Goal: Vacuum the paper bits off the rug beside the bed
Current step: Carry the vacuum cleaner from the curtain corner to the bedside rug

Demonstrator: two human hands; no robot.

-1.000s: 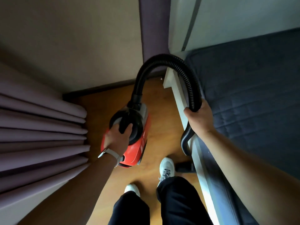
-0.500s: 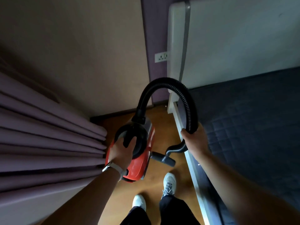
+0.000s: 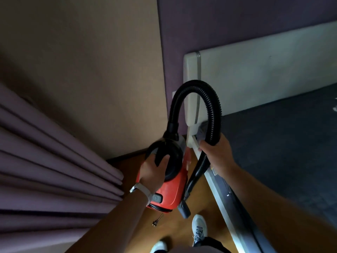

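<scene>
A small red and black vacuum cleaner point(image 3: 173, 190) hangs above the wooden floor point(image 3: 200, 209) between the curtain and the bed. My left hand point(image 3: 154, 172) grips its black top handle. A black ribbed hose point(image 3: 211, 106) arches up from the vacuum's front and comes down into my right hand point(image 3: 216, 154), which is closed around it. Below that hand the hose ends in a grey nozzle point(image 3: 184, 209) pointing down. The vacuum's plug point(image 3: 155, 223) dangles beneath the body. No rug or paper bits are in view.
Purple curtain folds point(image 3: 54, 161) fill the left side. The bed with a dark quilted cover point(image 3: 291, 161), white side rail point(image 3: 222, 196) and white headboard point(image 3: 264, 70) lies on the right. My white shoes point(image 3: 198, 229) stand on the narrow floor strip. A wall closes off the far end.
The vacuum has been lifted higher and the view has tilted up toward the headboard. The hose end now hangs straight down beside the vacuum, and the plug shows below it.
</scene>
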